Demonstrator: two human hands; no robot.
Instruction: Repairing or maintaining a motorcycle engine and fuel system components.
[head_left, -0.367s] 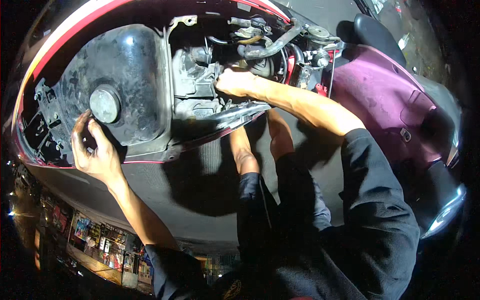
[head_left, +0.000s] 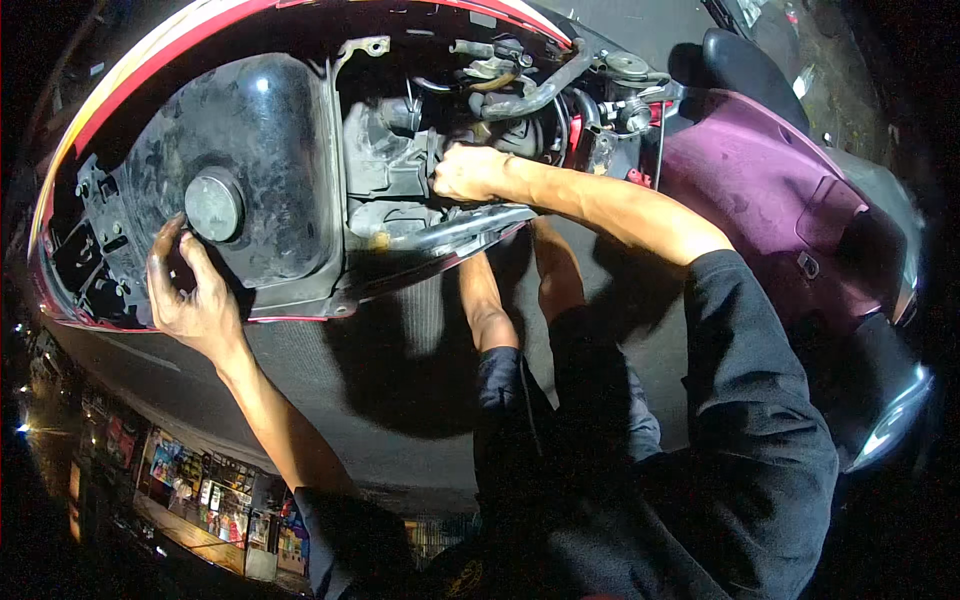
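Note:
A scooter's bare body lies across the view with its insides exposed. My left hand (head_left: 197, 305) rests at the near edge of the black fuel tank (head_left: 262, 150), its fingertips just below the round grey fuel cap (head_left: 214, 207). Its fingers are bent and apart, with nothing seen between them. Deep in the opening beside the tank, my right hand (head_left: 467, 172) is closed next to a dark grey plastic housing (head_left: 385, 165). Its fingertips are tucked out of sight, so what they grip cannot be made out.
A bent grey hose (head_left: 545, 95) runs above my right hand. The near frame rail (head_left: 450, 235) passes under my wrist. To the right stands a purple scooter panel (head_left: 750, 165) with a black seat (head_left: 755, 75) behind it. Lit shelves of goods (head_left: 205, 500) show at lower left.
The view has shifted slightly, so the scooter sits a little differently in the picture. Both hands keep their places, with only slight motion in the right one.

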